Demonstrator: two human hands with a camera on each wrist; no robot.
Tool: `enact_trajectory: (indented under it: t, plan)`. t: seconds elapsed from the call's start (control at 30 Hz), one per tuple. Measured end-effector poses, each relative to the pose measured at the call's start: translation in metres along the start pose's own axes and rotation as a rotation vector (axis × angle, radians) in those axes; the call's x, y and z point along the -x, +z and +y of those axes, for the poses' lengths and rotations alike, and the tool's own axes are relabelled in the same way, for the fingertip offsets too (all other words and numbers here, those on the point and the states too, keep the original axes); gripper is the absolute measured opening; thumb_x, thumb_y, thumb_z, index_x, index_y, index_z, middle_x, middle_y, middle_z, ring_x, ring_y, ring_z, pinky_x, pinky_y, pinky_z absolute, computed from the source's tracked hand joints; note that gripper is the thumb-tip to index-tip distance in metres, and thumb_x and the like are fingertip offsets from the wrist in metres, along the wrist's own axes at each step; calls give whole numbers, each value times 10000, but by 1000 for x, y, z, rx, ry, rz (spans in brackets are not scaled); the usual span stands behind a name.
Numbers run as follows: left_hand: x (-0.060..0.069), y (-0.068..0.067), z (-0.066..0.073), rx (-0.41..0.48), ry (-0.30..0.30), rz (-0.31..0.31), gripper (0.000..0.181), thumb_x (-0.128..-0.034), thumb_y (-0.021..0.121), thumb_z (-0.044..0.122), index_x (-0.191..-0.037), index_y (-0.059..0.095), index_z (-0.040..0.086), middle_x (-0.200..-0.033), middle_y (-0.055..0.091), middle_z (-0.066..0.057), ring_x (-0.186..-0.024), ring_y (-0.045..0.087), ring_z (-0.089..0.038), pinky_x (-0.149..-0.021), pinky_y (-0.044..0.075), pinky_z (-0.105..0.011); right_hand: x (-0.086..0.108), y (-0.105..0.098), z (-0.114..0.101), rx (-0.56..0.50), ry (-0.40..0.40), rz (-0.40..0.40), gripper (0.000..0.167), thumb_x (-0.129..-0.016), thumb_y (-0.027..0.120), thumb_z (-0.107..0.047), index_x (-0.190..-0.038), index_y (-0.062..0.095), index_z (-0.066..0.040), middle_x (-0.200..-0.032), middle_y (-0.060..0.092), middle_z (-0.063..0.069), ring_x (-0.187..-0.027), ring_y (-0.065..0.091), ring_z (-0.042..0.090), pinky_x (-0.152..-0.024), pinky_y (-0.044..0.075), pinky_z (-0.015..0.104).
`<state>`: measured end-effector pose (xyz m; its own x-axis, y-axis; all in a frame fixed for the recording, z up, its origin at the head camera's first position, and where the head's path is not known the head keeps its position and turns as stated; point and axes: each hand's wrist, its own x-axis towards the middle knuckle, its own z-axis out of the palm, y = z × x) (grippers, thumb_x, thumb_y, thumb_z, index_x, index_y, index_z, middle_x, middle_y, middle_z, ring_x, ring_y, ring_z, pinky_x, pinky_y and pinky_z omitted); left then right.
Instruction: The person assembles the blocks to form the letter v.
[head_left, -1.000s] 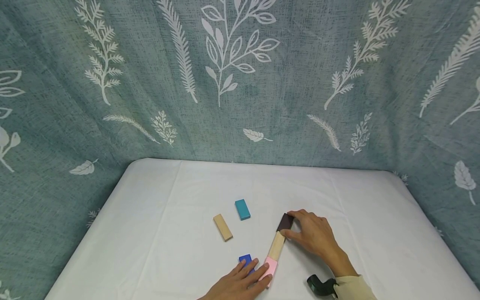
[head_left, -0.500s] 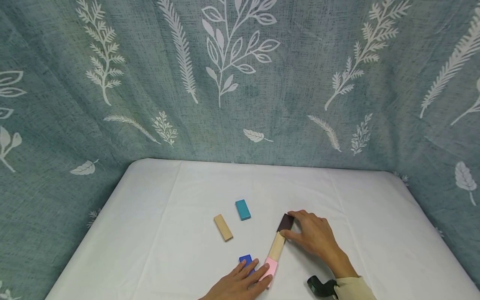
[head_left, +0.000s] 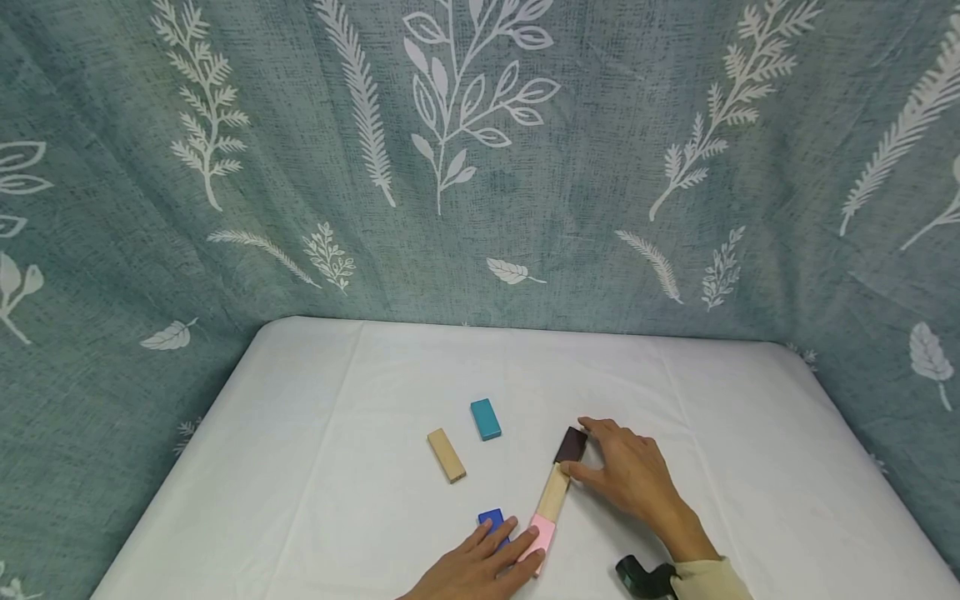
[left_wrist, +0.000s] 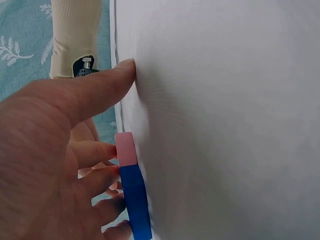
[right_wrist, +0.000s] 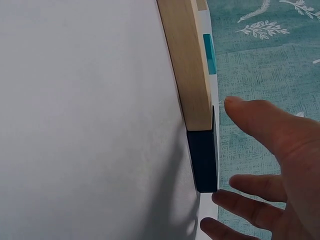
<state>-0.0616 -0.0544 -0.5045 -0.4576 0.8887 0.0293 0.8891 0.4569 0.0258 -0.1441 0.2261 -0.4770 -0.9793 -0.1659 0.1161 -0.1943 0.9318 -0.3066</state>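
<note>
A row of end-to-end blocks lies slanted on the white cloth: a dark brown block (head_left: 571, 445), a plain wooden block (head_left: 553, 493) and a pink block (head_left: 541, 535). My left hand (head_left: 480, 567) rests with spread fingers on the pink block and on a blue block (left_wrist: 135, 200) beside it, covering part of both. Around the dark block's far end, my right hand (head_left: 630, 467) hovers with thumb and fingers spread. A small gap shows between its thumb and the blocks in the right wrist view; nothing is gripped.
Left of the row lie a second wooden block (head_left: 446, 456) and a teal block (head_left: 486, 419). A black curved device (head_left: 643, 577) sits at the right sleeve cuff (head_left: 708, 577). Patterned green fabric (head_left: 480, 167) hangs behind the white table (head_left: 360, 375).
My right hand's fingertips have loosened from the dark block and lifted slightly off it. The left hand and all the blocks stay where they were.
</note>
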Motion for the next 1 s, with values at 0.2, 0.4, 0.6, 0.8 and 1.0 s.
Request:
enact_trajectory:
  t: [0.2, 0.4, 0.6, 0.8, 1.0]
  plan:
    - [-2, -2, 1, 9, -14, -37, 703, -1055, 245, 612, -1593, 337, 169, -1640, 311, -38, -1490, 314, -237, -1142, 357, -364, 4, 0, -3, 3, -14, 25, 761, -816, 792, -538, -1375, 600, -58, -1358, 612, 171, -1194, 589, 409, -918, 444, 618]
    - [-4, -7, 5, 53, -49, -100, 744, -1033, 154, 654, -1616, 279, 208, -1671, 233, 3, -1522, 232, -205, -1170, 313, -383, 11, -3, -12, -16, -7, 8, 796, -831, 786, -520, -1398, 569, -5, -1410, 569, 203, -1291, 517, 430, -976, 414, 640]
    - [-4, -10, 5, 149, -65, -104, 765, -1025, 191, 674, -1605, 308, 190, -1666, 246, -12, -1523, 225, -198, -1176, 299, -368, 16, -3, -19, -15, 1, -25, 859, -832, 779, -537, -1415, 533, 44, -1428, 541, 239, -1322, 488, 441, -1019, 404, 631]
    - [-2, -13, 2, 165, -31, 37, 678, -1033, 350, 632, -1481, 502, 146, -1531, 466, -23, -1432, 407, -194, -1097, 405, -300, 22, 0, -24, -46, 2, -54, 884, -829, 780, -544, -1434, 511, 43, -1464, 506, 243, -1363, 449, 438, -1051, 390, 613]
    - [-1, -14, 0, 191, 11, 158, 555, -1022, 442, 606, -1328, 615, 177, -1268, 565, 66, -1231, 511, -58, -1014, 423, -181, 26, 4, -30, -73, 5, -84, 954, -823, 768, -576, -1478, 456, 42, -1533, 441, 219, -1426, 374, 422, -1093, 356, 597]
